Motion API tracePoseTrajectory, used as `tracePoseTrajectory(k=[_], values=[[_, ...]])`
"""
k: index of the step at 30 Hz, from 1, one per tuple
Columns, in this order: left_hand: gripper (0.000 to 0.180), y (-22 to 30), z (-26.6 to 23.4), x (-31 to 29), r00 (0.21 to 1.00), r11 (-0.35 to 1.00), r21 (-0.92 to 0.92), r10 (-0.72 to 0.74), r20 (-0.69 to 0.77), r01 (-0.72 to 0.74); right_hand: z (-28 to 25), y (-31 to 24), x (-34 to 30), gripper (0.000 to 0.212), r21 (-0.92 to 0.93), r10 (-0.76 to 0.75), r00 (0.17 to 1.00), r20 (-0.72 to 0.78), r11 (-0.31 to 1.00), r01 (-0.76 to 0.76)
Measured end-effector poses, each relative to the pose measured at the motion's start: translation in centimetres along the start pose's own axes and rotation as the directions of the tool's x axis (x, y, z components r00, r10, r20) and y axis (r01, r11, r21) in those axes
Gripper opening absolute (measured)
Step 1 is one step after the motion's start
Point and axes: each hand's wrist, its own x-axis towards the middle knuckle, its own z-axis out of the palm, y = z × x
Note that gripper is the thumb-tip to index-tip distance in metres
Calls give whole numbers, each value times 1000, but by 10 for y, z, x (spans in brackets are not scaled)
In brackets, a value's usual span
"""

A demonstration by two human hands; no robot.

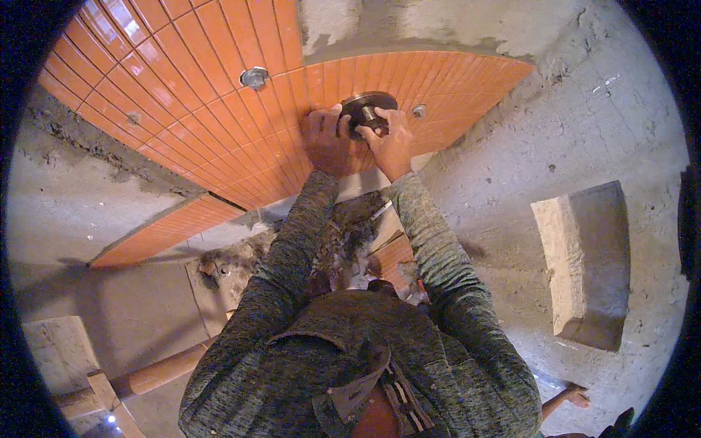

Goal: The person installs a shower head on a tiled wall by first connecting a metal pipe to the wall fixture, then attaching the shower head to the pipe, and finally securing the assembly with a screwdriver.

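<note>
A round dark disc [358, 104] with a short metal stub at its middle lies against the orange tiled wall [277, 109]. My right hand [394, 144] is closed around the stub, thumb on one side and fingers on the other. At the disc's left edge is my left hand [326, 139], its bent fingers gripping the rim next to the tiles. Part of the disc is hidden behind both hands. A small metal fitting [418, 111] pokes through the tiles just right of the disc, and a larger one [254, 78] sticks out up and to the left.
Bare cement wall [482, 175] lies to the right, with a recessed niche [588, 263]. Rubble and tile pieces [394, 259] are on the floor below my arms. A pipe [164, 370] runs at lower left. Another person's hand [577, 396] shows at lower right.
</note>
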Motion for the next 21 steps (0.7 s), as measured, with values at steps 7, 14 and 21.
tracePoseTrajectory(k=[7,14,21], values=[[25,0,0,-1,1000,1000,26,-10,-12,10,6,0,-3,48,66,13,998,-53,998,-10],[26,-4,2,-5,1000,1000,23,-1,25,1,11,7,1,48,-29,-120,986,-113,993,118],[26,-4,6,-7,1000,1000,15,-12,-9,12,12,4,-3,50,44,50,996,-72,998,-47]])
